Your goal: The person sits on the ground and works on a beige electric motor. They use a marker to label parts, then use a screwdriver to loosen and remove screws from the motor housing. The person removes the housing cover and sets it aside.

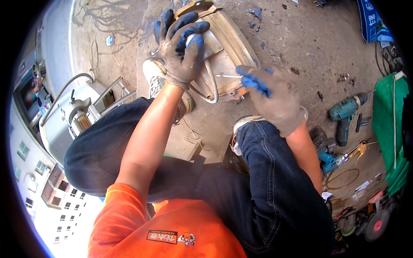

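Note:
My left hand (180, 49), in a grey glove with blue coating, is curled over a small metal plate (212, 43) at the top of a long, worn metal housing (232, 36) on the ground. A grey cable (211, 84) loops down from beneath that hand across the housing. My right hand (271, 96), gloved alike and slightly blurred, is closed on a thin screwdriver; its pale shaft (226, 76) points left over the housing's lower part. An orange piece (242, 90) shows just below those fingers; I cannot make out what it is.
My knees and shoes flank the housing. At right lie a teal drill (342, 112), another blue power tool (329, 161), a green sheet (385, 120) and a disc grinder (374, 223). A white machine (69, 116) with metal rails stands at left; small scraps (254, 13) lie above.

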`<state>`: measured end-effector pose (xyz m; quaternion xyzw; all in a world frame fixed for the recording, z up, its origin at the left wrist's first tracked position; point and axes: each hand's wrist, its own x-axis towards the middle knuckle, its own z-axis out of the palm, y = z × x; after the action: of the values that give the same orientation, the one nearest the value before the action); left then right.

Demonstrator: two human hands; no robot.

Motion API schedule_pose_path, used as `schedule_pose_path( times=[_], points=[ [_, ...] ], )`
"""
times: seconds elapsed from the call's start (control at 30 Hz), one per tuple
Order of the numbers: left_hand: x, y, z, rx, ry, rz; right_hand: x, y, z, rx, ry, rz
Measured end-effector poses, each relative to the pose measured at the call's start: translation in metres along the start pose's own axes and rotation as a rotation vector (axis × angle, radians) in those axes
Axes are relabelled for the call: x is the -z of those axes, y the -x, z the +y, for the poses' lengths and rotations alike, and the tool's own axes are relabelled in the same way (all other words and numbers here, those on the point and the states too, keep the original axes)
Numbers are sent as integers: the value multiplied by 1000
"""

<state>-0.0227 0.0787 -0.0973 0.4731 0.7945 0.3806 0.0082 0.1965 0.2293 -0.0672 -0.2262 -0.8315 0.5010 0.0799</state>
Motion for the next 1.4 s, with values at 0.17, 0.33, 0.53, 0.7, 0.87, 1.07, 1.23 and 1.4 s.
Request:
schedule_pose_path(
  times=[0.17, 0.33, 0.53, 0.7, 0.87, 1.07, 1.23, 1.4],
  points=[
    [-1, -1, -2, -12, -6, 5, -2, 0, -1, -166, -252, 62],
    [2, 0, -2, -2, 12, -8, 0, -1, -4, -76, -27, -28],
    [0, -1, 0, 0, -1, -6, -8, 2, -4, -118, -113, -22],
    [0, -1, 1, 1, -8, -3, -3, 2, 7, -127, -181, 85],
    [1, 1, -2, -13, -1, 9, 5, -7, -12, -114, 11, -130],
    [1, 0, 0, 3, 7, -1, 0, 0, -3, -113, -35, -12],
    [2, 2, -1, 15, 8, -3, 11, -2, -6, -167, -113, -21],
    [2, 1, -1, 10, 18, -4, -1, -2, -8, -133, -33, -12]
  ],
)
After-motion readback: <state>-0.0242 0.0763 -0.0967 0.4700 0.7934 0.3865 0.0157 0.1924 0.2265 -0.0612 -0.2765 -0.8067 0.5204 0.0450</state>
